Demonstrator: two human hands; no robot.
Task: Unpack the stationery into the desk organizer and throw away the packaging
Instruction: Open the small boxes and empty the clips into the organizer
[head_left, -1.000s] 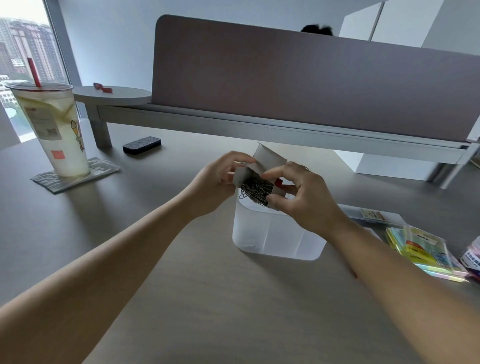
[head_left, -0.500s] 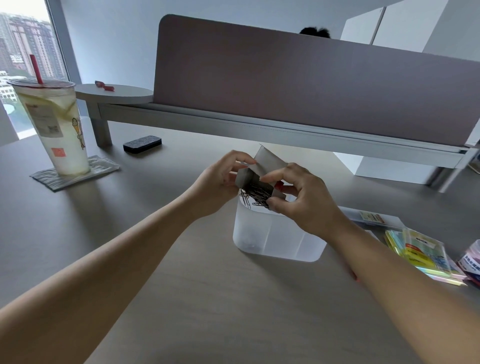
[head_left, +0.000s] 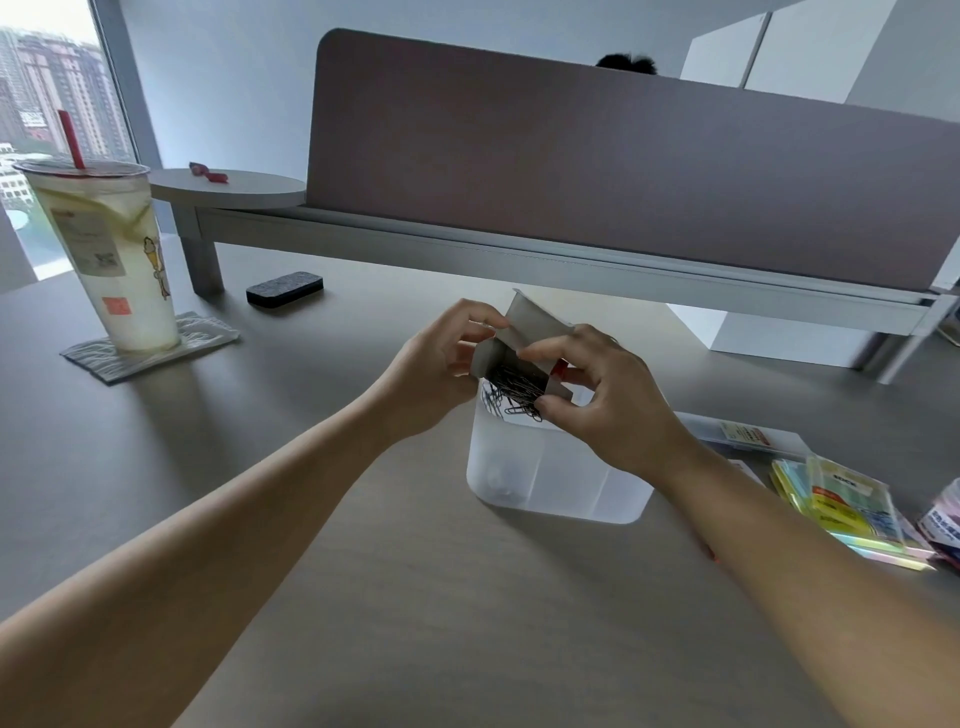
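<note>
A small open cardboard box (head_left: 530, 332) of dark metal paper clips (head_left: 511, 389) is held tipped over a frosted white desk organizer (head_left: 550, 480) at the middle of the desk. My left hand (head_left: 441, 364) pinches the box's left side and flap. My right hand (head_left: 608, 400) grips its right side with thumb and fingers. A tangle of clips hangs out of the box's mouth into the organizer's left compartment. The organizer's dividers show through its wall.
Packs of coloured sticky notes (head_left: 852, 512) and a clear flat pack (head_left: 743, 431) lie to the right. A tall iced drink (head_left: 111, 260) stands on a coaster at far left, a black eraser block (head_left: 284, 287) behind. A raised shelf and partition (head_left: 623, 171) cross the back.
The box has tipped further and the clump of paper clips has slid lower out of it, toward the organizer. Both hands keep their hold in nearly the same place.
</note>
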